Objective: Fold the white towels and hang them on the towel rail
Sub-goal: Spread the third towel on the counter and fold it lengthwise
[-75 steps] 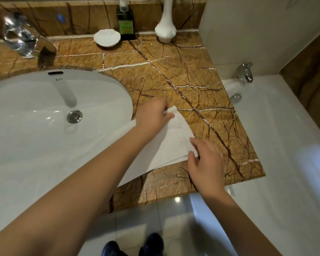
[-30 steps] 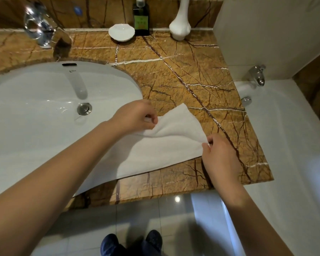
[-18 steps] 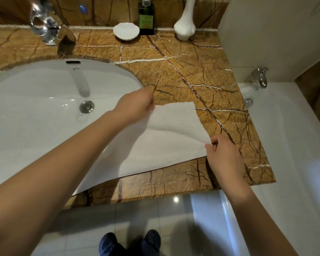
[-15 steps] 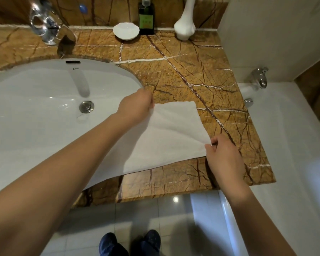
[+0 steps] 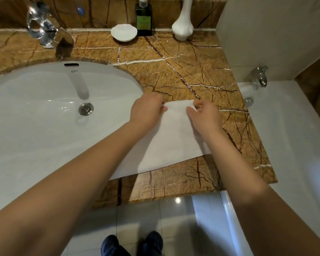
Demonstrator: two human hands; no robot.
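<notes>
Here the white towel lies flat on the marble surface, its left end reaching the sink rim, likely soft, light and limp, so best taken by its corners, as the left hand and right hand do, fingers pinching its far edge, with bare room beyond and the surface's edge near.

Counter open ahead; dish, bottle (green), perhaps a vase crowd rear.
</notes>
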